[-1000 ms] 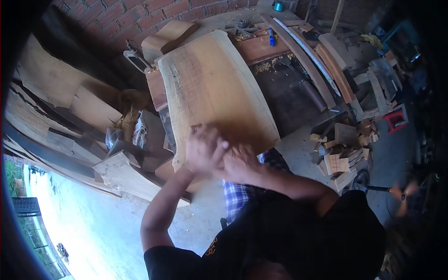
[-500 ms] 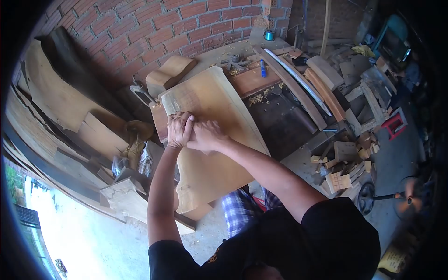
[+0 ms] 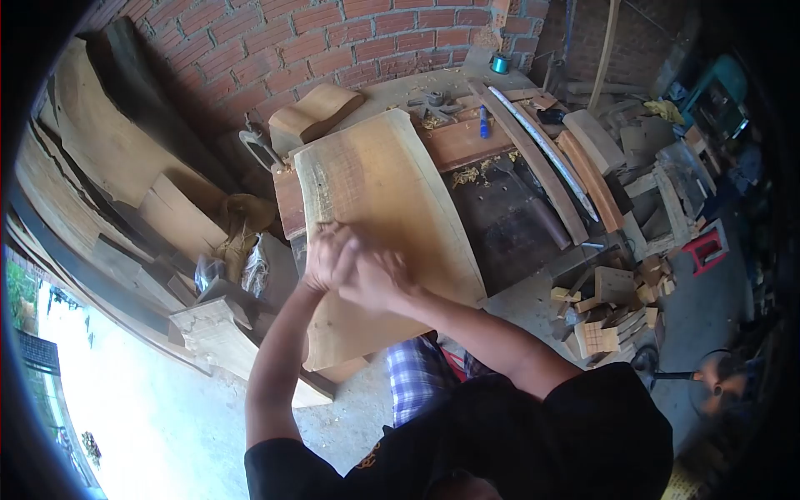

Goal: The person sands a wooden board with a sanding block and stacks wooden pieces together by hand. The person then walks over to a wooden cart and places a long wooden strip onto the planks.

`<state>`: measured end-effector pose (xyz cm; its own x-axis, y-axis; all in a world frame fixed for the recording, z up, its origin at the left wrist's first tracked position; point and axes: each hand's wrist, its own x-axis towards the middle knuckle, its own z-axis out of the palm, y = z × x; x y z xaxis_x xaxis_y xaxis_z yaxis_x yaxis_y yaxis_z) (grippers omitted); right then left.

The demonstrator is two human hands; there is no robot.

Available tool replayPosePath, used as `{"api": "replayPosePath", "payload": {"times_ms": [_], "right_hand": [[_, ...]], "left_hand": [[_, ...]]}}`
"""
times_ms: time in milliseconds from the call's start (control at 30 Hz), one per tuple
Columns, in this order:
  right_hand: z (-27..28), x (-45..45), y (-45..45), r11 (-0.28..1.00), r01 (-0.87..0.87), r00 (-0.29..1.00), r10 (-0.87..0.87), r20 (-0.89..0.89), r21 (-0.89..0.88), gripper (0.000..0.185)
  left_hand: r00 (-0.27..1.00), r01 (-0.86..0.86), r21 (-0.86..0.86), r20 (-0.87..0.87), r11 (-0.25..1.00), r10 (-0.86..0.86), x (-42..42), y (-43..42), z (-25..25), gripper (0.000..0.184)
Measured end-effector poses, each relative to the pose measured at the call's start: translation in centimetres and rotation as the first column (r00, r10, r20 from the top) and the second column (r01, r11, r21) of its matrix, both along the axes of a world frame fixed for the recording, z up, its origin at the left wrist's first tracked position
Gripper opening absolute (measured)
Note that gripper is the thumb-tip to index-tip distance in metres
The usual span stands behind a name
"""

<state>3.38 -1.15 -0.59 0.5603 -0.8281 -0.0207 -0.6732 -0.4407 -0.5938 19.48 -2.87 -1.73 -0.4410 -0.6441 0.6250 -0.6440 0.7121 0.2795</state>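
A broad pale wooden slab with a dark streak along its left side lies on the workbench. Over its lower left part, my left hand and my right hand are together, fingers bent and pressed against each other. Motion blurs both hands, and whatever may be between or under them is hidden. Beyond the slab's top left corner is a curved wooden block.
Right of the slab are a blue marker, wood shavings and long curved strips. Offcuts pile beside a red stool and a fan. A clamp stands left; large planks lean there.
Both hands moved forward up the slab, then came back toward my body, still together. The camera view tilted up and shifted slightly. The slab stays on the bench.
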Motion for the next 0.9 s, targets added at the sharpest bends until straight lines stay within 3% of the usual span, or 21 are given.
{"api": "replayPosePath", "payload": {"times_ms": [67,133,167,200,233,267,300,367,467,500,533,567,600,633,667,700,733,767,800,833,900], "right_hand": [[0.3,0.8,-4.2,0.986,-0.004,0.999,0.013,0.051,-0.167,0.051],[1.3,0.4,-5.7,0.947,0.012,0.992,0.029,0.122,-0.322,0.040],[1.6,-0.6,-5.0,0.969,-0.049,0.996,0.066,0.060,-0.244,0.041],[1.6,-1.7,-3.9,0.982,-0.108,0.994,0.110,-0.001,-0.157,0.042],[1.2,-2.9,-2.2,0.981,-0.145,0.989,0.140,-0.048,-0.126,0.046],[0.2,-4.4,0.5,0.969,-0.151,0.983,0.126,-0.134,-0.194,0.050],[0.2,-5.8,3.1,0.986,-0.158,0.980,0.150,-0.134,-0.051,0.058],[1.8,-7.4,7.5,0.984,-0.147,0.984,0.156,-0.088,0.101,0.059],[0.9,-6.6,7.1,0.986,-0.133,0.985,0.143,-0.093,0.097,0.068],[0.9,-5.8,6.1,0.998,-0.054,0.994,0.056,-0.098,0.023,0.068],[1.2,-4.6,5.2,0.999,0.007,0.996,-0.011,-0.086,-0.045,0.067],[0.6,-3.3,3.0,0.999,-0.011,0.991,0.007,-0.137,-0.031,0.062],[1.6,-2.1,0.7,0.998,-0.001,0.993,-0.006,-0.120,-0.064,0.059],[0.9,-1.0,-1.7,0.990,-0.014,0.994,-0.001,-0.108,-0.141,0.059],[2.5,-0.6,-3.2,0.992,-0.062,0.980,0.040,-0.193,-0.109,0.062],[1.5,-0.9,-4.3,0.986,-0.076,0.993,0.061,-0.105,-0.146,0.061],[0.7,-1.5,-4.4,0.990,-0.096,0.995,0.097,-0.001,-0.100,0.064],[1.2,-2.1,-3.4,0.977,-0.139,0.989,0.145,0.028,-0.160,0.067],[1.3,-3.1,-2.3,0.987,-0.139,0.984,0.129,-0.120,-0.083,0.068],[0.5,-4.7,-0.2,0.964,-0.199,0.974,0.214,0.070,-0.174,0.071],[1.7,-6.3,5.0,0.974,-0.154,0.986,0.163,0.039,-0.167,0.072]], "left_hand": [[0.986,-0.156,-0.118,0.039,0.981,0.161,1.5,-3.7,-0.5,0.030],[0.960,-0.278,0.025,0.046,0.960,0.277,0.5,-4.0,0.9,0.028],[0.946,-0.324,0.103,0.050,0.940,0.321,-0.7,-2.7,1.1,0.027],[0.960,-0.264,-0.041,0.090,0.964,0.267,-1.6,-1.1,0.8,0.021],[0.968,-0.221,-0.184,0.077,0.958,0.238,-2.2,0.3,-1.3,0.028],[0.968,-0.251,-0.176,-0.034,0.952,0.249,-3.5,2.4,-2.5,0.030],[0.959,-0.279,0.211,0.099,0.937,0.264,-4.8,5.6,-0.5,0.032],[0.990,-0.142,0.170,0.038,0.975,0.138,-6.4,9.9,0.3,0.034],[0.987,-0.053,0.096,-0.143,0.994,0.067,-6.0,8.4,-0.4,0.027],[0.992,-0.011,0.037,-0.129,0.999,0.016,-5.3,6.7,-0.1,0.025],[0.999,-0.026,0.177,0.038,0.984,0.020,-3.5,5.2,-0.4,0.032],[0.998,-0.069,0.171,0.020,0.983,0.067,-2.5,2.9,-1.0,0.031],[0.997,-0.021,-0.015,-0.077,1.000,0.020,-1.8,0.4,-0.5,0.030],[1.000,-0.028,-0.242,-0.004,0.970,0.028,-0.2,-2.3,-2.7,0.030],[0.992,-0.128,-0.322,-0.036,0.938,0.123,0.1,-3.7,-3.5,0.030],[0.976,-0.208,-0.057,-0.085,0.977,0.202,-0.9,-2.7,-1.2,0.032],[0.954,-0.269,0.087,-0.110,0.959,0.278,-1.7,-2.2,-0.6,0.035],[0.940,-0.329,0.114,-0.056,0.937,0.337,-2.5,-0.8,0.3,0.037],[0.934,-0.352,0.102,-0.035,0.931,0.357,-3.6,0.6,-0.4,0.039],[0.943,-0.296,0.083,-0.132,0.951,0.305,-5.0,2.5,-0.9,0.041],[0.949,-0.264,0.076,-0.160,0.962,0.273,-6.9,6.8,-1.0,0.042]]}}
